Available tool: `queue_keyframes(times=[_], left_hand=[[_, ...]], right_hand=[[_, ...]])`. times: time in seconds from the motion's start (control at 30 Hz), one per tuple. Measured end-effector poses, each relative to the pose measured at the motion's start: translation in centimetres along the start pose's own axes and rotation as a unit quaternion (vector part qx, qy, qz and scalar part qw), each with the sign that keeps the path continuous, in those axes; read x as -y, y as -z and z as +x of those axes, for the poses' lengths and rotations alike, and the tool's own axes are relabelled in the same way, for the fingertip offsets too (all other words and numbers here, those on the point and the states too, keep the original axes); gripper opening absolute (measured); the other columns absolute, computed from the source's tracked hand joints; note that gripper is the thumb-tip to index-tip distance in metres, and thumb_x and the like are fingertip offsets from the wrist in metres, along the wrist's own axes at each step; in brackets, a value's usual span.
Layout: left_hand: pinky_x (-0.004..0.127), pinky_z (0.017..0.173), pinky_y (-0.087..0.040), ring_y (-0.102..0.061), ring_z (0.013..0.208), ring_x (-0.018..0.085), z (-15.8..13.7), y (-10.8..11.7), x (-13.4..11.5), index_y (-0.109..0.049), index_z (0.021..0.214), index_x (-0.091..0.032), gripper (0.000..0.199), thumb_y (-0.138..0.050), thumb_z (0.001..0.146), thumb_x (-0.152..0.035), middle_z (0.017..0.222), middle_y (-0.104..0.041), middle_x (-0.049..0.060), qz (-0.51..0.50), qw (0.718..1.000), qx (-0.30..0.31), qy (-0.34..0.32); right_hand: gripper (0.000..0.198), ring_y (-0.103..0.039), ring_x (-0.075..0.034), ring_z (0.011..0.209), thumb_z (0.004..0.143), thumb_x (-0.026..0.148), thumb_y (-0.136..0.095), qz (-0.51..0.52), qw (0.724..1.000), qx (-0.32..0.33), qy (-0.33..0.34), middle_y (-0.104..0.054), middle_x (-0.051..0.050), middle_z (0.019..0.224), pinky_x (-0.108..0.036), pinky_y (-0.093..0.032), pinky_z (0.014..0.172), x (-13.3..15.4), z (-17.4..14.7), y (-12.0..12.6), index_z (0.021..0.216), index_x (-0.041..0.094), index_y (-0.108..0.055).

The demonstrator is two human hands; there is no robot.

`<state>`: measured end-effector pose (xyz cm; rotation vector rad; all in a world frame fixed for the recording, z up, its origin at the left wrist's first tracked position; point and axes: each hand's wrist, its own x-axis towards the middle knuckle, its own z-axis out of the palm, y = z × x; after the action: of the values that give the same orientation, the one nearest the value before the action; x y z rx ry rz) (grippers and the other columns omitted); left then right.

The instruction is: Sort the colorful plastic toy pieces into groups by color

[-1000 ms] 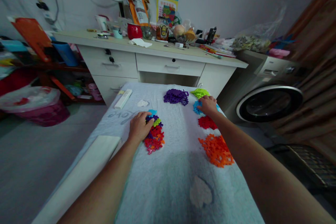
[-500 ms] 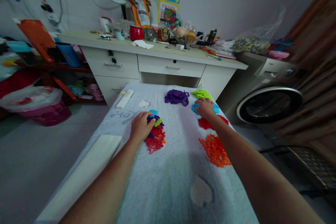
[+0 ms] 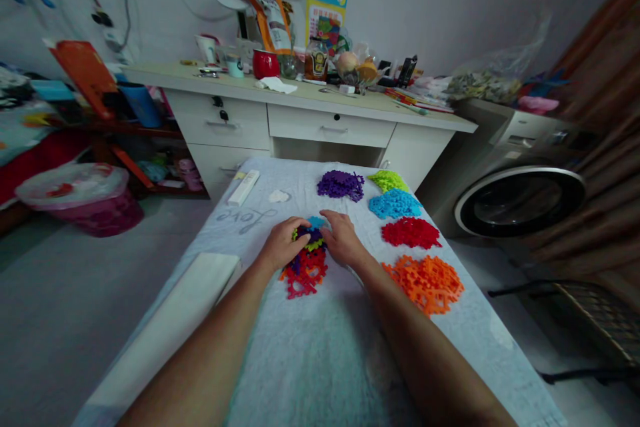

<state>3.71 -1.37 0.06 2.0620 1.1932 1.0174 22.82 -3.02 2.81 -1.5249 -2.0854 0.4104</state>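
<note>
A colourful cluster of linked plastic snowflake pieces (image 3: 306,273) lies mid-table, with red and orange at its near end, purple and lime in the middle. Its far end shows a blue snowflake piece (image 3: 316,221) between my hands. From the left, my left hand (image 3: 284,242) grips the cluster with curled fingers. My right hand (image 3: 345,238) closes on its far right side, thumb and fingers at the blue and purple part; whether it carries a separate piece is hidden.
Sorted snowflake piles lie on the cloth: purple (image 3: 341,185), lime (image 3: 388,180), blue (image 3: 395,203), red (image 3: 411,232) and orange (image 3: 425,283). A white box (image 3: 244,188) and a long white block (image 3: 175,320) lie left. Behind stands a cluttered desk (image 3: 330,125); right, a washing machine (image 3: 520,200).
My right hand has left the blue pile and come left to the linked cluster. My left hand still holds the cluster, a little further right in view. The camera view has shifted slightly.
</note>
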Motion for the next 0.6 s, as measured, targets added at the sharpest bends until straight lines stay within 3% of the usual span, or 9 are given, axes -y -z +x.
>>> queue_keyframes(times=[0.13,0.3,0.43,0.6], left_hand=[[0.04,0.102,-0.047,-0.063,0.108,0.022,-0.2,-0.1,-0.1,-0.063,0.109,-0.022,0.033,-0.052,0.078,-0.025,0.112,-0.069,0.004,-0.039,0.999,0.022,0.029],[0.039,0.106,-0.045,-0.06,0.113,0.021,-0.1,-0.2,0.1,-0.063,0.11,-0.021,0.038,-0.05,0.074,-0.019,0.116,-0.066,0.005,-0.055,0.998,0.006,0.029],[0.039,0.106,-0.045,-0.06,0.113,0.022,0.0,-0.3,0.3,-0.064,0.106,-0.02,0.031,-0.054,0.077,-0.026,0.114,-0.064,0.006,-0.068,0.995,-0.052,0.044],[0.039,0.1,-0.048,-0.061,0.108,0.022,0.1,0.0,0.0,-0.066,0.1,-0.02,0.03,-0.048,0.087,-0.039,0.109,-0.066,0.007,-0.092,0.98,-0.15,0.09]], right_hand=[[0.05,-0.048,-0.028,0.129,0.092,0.034,-0.054,0.017,0.999,-0.02,-0.034,-0.059,-0.014,0.137,-0.044,-0.035,0.106,-0.6,0.2,-1.6,0.139,0.017,-0.051],[0.039,-0.056,-0.027,0.117,0.085,0.037,-0.066,0.018,0.999,-0.033,-0.038,-0.068,-0.01,0.121,-0.043,-0.037,0.104,-0.8,0.3,-2.1,0.12,0.019,-0.065],[0.033,-0.059,-0.025,0.109,0.081,0.03,-0.067,0.034,0.996,-0.063,-0.044,-0.069,-0.009,0.113,-0.041,-0.041,0.101,-0.8,0.2,-2.0,0.112,0.02,-0.066],[0.038,-0.058,-0.025,0.109,0.08,0.024,-0.059,0.068,0.991,-0.095,-0.069,-0.067,-0.01,0.117,-0.039,-0.042,0.1,-1.0,-0.1,-2.0,0.117,0.018,-0.062]])
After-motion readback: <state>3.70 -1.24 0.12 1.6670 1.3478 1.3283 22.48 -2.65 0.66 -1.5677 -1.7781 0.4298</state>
